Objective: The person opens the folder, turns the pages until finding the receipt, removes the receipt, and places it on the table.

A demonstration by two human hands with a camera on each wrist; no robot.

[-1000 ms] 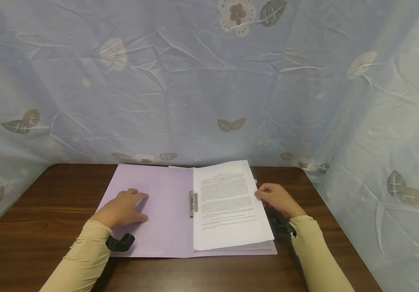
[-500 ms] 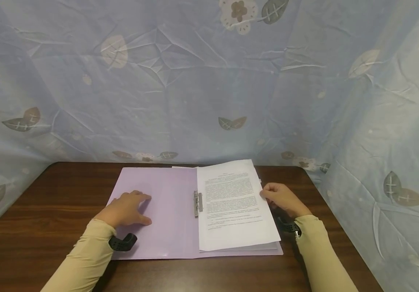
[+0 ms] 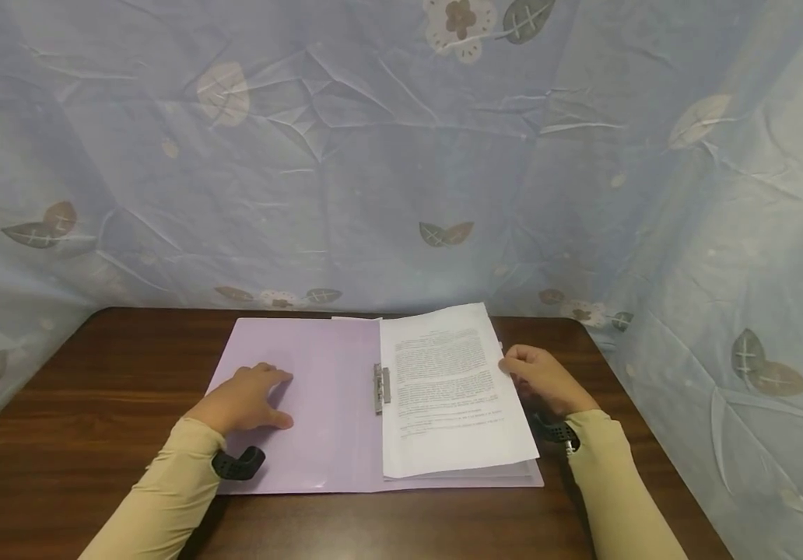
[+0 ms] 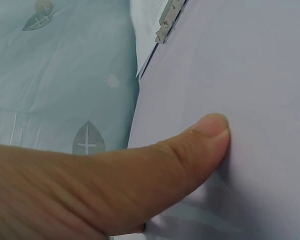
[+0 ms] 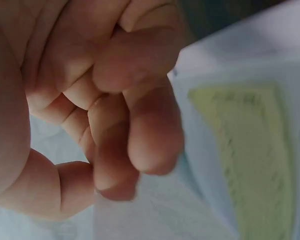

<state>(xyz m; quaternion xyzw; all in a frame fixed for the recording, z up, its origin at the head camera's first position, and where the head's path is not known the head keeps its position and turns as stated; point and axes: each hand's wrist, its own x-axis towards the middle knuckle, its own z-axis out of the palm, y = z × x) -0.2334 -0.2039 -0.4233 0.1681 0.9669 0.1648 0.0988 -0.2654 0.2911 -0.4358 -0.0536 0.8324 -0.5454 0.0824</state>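
A lilac folder (image 3: 331, 459) lies open on the dark wood table, a metal clip (image 3: 378, 389) at its spine. Printed sheets (image 3: 457, 459) are on its right half. At the right edge of the top sheet, my right hand (image 3: 545, 379) pinches the paper between thumb and fingers, the edge slightly raised. In the right wrist view a yellow note (image 5: 255, 165) shows on a page under that sheet. My left hand (image 3: 247, 398) rests with spread fingers on the folder's left cover; its thumb (image 4: 180, 155) touches the cover in the left wrist view.
The brown table (image 3: 79, 404) extends to both sides and in front of the folder. A pale blue cloth (image 3: 345, 171) with a leaf pattern hangs behind and at the sides. Black bands (image 3: 239, 463) are on both wrists.
The folder and both hands have shifted slightly to the right. My right hand keeps its pinch on the sheet's edge, and my left stays on the cover.
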